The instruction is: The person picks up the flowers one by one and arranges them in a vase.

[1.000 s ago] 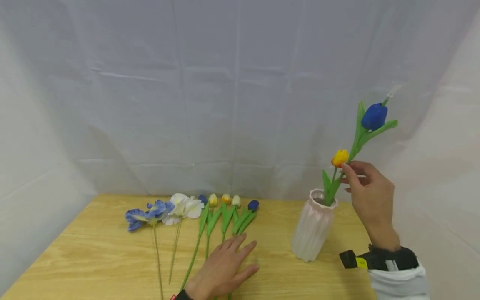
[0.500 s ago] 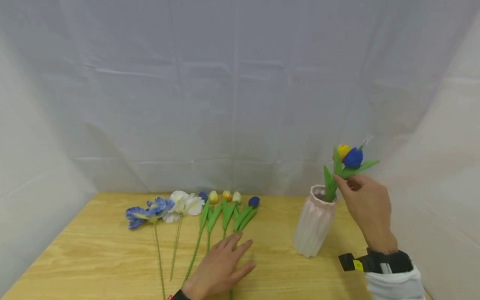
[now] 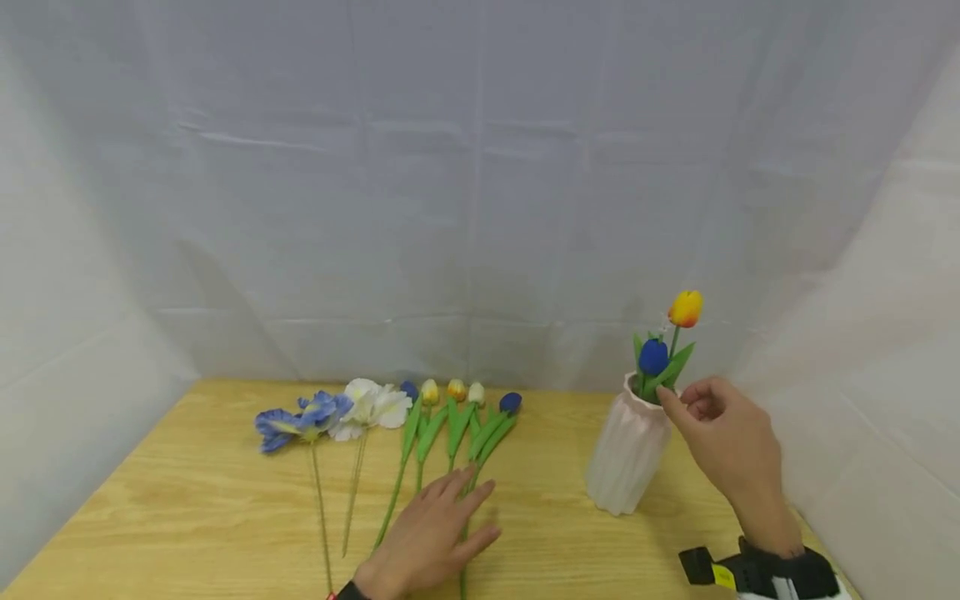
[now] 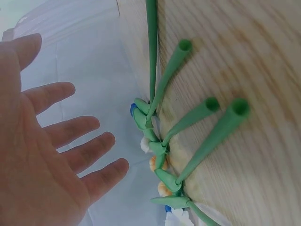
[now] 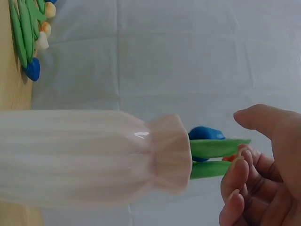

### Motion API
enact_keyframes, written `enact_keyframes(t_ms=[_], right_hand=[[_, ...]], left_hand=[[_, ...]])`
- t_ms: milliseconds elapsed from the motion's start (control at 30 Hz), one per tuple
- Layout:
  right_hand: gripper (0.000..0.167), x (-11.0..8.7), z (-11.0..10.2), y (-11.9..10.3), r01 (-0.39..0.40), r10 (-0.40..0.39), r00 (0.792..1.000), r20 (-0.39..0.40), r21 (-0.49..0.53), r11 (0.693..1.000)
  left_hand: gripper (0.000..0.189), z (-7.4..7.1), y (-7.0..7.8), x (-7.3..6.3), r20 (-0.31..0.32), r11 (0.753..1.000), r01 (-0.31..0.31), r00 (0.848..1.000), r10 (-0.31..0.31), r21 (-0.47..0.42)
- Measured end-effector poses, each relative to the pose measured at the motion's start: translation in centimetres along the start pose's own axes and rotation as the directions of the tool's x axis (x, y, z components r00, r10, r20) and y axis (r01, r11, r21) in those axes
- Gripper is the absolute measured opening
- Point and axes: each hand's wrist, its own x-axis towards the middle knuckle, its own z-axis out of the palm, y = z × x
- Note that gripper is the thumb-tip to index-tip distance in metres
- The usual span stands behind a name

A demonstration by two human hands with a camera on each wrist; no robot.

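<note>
In the head view a pale pink ribbed vase (image 3: 628,454) stands at the right of the table. A yellow-orange tulip (image 3: 686,309) rises from its mouth, and a blue tulip (image 3: 653,357) sits lower beside it, close to the rim. My right hand (image 3: 731,442) is just right of the mouth, near the green leaves (image 5: 214,148); its thumb and loosely curled fingers are apart in the right wrist view. Over the stems of the lying tulips my left hand (image 3: 427,533) is spread, palm down and holding nothing; the left wrist view shows the stems (image 4: 216,139) beside its straight fingers.
Several tulips lie side by side mid-table, among them a blue one (image 3: 510,404) and a white one (image 3: 476,393). Left of them are a white flower (image 3: 371,408) and a blue-violet flower (image 3: 303,421) on thin stems. A grey sheet (image 3: 420,208) hangs behind the wooden table (image 3: 187,500).
The right hand has lowered the blue tulip into the vase beside the yellow-orange one, and its thumb and fingers have parted from it. The left hand has barely shifted.
</note>
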Motion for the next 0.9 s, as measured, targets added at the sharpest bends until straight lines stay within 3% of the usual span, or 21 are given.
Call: enact_keyframes(t_ms=[167,300,500,733,900], right_hand=[[0.029,-0.7,1.7,-0.3,0.084,-0.082,0.996,-0.033,0.058,0.995],[0.029,-1.4,3.2,-0.8,0.095,-0.095,0.995,-0.010,0.074,0.993],[0.027,-2.4,5.6,-1.7,0.062,-0.076,0.990,0.115,0.116,0.991],[0.028,-3.4,9.0,-2.2,-0.023,-0.038,0.946,0.323,0.184,0.983],[0.025,-4.2,12.0,-2.2,-0.072,-0.004,0.925,0.379,0.185,0.980]], left_hand=[[0.055,-0.6,-0.3,-0.5,0.007,0.999,0.031,0.999,-0.031,0.009],[0.056,-1.1,-0.6,-0.9,0.000,0.998,0.047,0.999,-0.047,0.052],[0.061,-1.8,-1.4,-1.9,0.023,0.995,0.095,0.995,-0.096,0.038],[0.058,-2.4,-2.2,-2.8,0.021,0.989,0.143,0.989,-0.143,0.041],[0.062,-2.9,-2.7,-3.6,0.023,0.982,0.187,0.982,-0.187,0.022]])
